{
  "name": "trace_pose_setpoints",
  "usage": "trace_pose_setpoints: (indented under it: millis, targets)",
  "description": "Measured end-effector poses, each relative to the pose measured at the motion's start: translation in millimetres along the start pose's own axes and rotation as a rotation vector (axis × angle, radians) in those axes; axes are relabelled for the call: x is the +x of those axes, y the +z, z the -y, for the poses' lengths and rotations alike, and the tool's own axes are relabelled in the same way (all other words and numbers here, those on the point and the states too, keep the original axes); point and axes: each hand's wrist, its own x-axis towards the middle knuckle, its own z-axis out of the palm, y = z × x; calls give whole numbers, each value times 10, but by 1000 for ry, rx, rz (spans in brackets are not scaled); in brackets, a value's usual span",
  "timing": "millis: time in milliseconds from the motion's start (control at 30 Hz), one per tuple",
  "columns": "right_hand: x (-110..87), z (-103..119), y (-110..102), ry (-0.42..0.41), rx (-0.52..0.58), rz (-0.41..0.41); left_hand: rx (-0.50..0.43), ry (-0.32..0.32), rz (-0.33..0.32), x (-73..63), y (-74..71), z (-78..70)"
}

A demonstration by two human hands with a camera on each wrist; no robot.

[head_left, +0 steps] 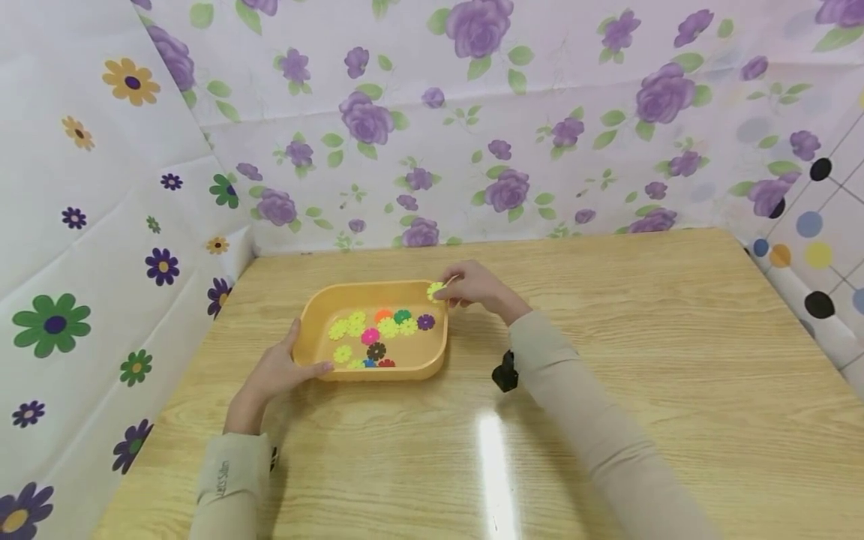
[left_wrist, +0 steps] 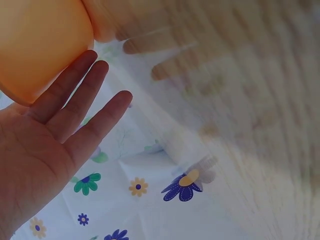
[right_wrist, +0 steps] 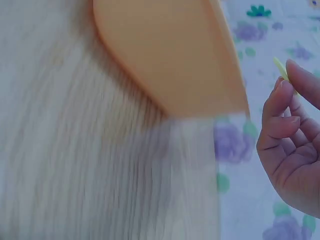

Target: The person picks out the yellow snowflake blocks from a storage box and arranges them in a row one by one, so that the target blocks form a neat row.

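A shallow yellow-orange plastic tray (head_left: 378, 374) holds several small notched plastic discs, shaped like snowflakes, in yellow, orange, green, pink, purple and darker colours. At its left end my left hand (head_left: 273, 369) rests against the outside, thumb by the front rim. The left wrist view shows the fingers (left_wrist: 75, 95) fairly straight beside the tray wall. Over the tray's far right corner, my right hand (head_left: 478, 289) pinches a yellow snowflake disc (head_left: 435, 290) between thumb and fingertips. That disc is seen edge-on in the right wrist view, raised off the tray.
The tray stands on a wood-grain table (head_left: 648, 360). Floral sheeting (head_left: 418, 120) hangs along the back and left edges, and a dotted sheet (head_left: 810, 225) lines the right. A small black object (head_left: 505, 373) is by the right sleeve.
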Motion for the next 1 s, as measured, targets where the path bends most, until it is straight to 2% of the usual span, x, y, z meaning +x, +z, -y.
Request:
trace_pose_setpoints:
  millis: [133,233,400,533,600,733,833,900,1000]
  targets:
    - [-10,-153,-179,46,-48,-76,13,24,-17,5,0,-1]
    - [-3,-291,-255,114,-49,-116,12,24,-17,8,-2,8]
    - [7,-479,-296,244,-12,-165,10,31,-18,19,-1,26]
    - [3,-549,-300,288,1,-205,45,64,-32,7,-5,31]
    - [-16,-569,-311,297,-40,-221,53,80,-33,1,-2,35]
    - [-67,-551,-335,270,-201,-280,50,118,-34,-2,-3,50]
    - [-88,-479,-325,192,-279,-327,48,144,-47,6,-7,64]
    - [-87,-403,-288,122,-261,-334,52,155,-58,14,-10,75]
    - [-57,-269,-192,21,-150,-311,65,165,-66,28,-11,90]
